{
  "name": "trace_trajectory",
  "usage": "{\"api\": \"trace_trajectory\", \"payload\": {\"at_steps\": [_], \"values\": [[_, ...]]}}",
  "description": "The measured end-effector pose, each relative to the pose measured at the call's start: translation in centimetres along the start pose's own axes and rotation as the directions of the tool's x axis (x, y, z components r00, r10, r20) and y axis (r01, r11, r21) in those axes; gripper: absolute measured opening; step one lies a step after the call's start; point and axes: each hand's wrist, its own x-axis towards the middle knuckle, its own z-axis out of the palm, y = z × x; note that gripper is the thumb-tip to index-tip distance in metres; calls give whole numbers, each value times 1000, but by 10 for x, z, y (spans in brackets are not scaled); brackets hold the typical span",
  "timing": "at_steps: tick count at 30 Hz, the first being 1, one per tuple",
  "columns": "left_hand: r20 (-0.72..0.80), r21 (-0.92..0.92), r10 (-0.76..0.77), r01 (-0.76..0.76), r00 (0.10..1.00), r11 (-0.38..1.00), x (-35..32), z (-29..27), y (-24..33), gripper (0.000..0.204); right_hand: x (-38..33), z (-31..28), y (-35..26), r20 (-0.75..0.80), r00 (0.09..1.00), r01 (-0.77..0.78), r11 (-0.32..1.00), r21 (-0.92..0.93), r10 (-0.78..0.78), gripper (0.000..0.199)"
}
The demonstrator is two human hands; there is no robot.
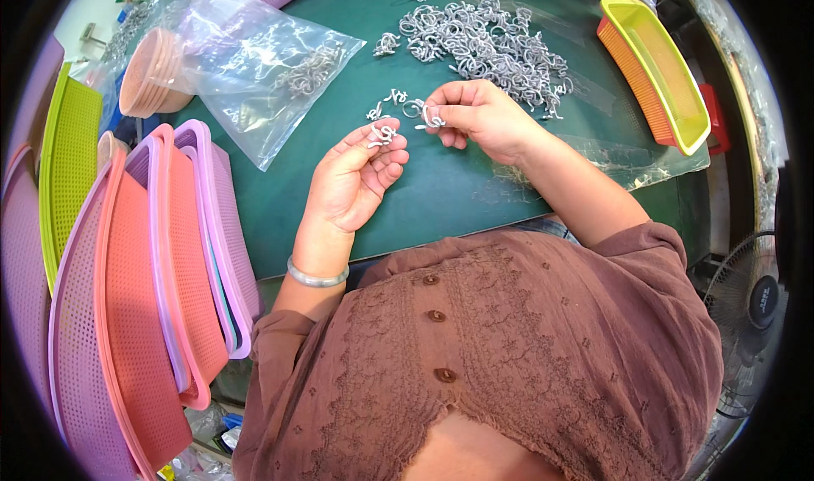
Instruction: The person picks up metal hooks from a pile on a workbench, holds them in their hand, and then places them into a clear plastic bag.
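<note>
My left hand [346,186] is closed in a pinch on small silver-grey curled metal pieces [381,136]; how many I cannot tell. To its right, my right hand [492,123] pinches another curled metal piece [433,119] between thumb and fingertips. A few loose curled pieces [395,97] lie on the green tabletop [441,188] just beyond both hands. Farther back is a large heap of the same curled pieces [496,47], with a small cluster [387,45] at its left.
A clear plastic bag [263,129] with some metal pieces inside lies at the left, by stacked pinkish cups [153,74]. Nested perforated plastic baskets [140,303] crowd the left side. A yellow-green basket [653,74] stands at the back right, a fan [746,303] at the right.
</note>
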Motion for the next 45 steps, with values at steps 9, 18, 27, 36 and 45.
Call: {"api": "trace_trajectory", "payload": {"at_steps": [9,18,27,36,45], "values": [[4,-50,-11,11,1000,999,2,0,-2,28,3,-1,3,48,997,-66,979,194,57,13],[19,-57,-28,29,999,998,3,5,-6,31,3,0,2,85,992,-119,942,313,97,12],[-18,-44,-74,73,997,996,2,5,-16,26,1,11,-3,51,956,286,876,-388,-289,17],[-139,23,-49,53,989,998,-1,6,-13,19,24,7,10,119,853,306,303,-903,-509,16],[-132,48,-7,14,991,999,0,10,-16,15,8,18,3,323,696,678,439,-590,-641,12]]}}
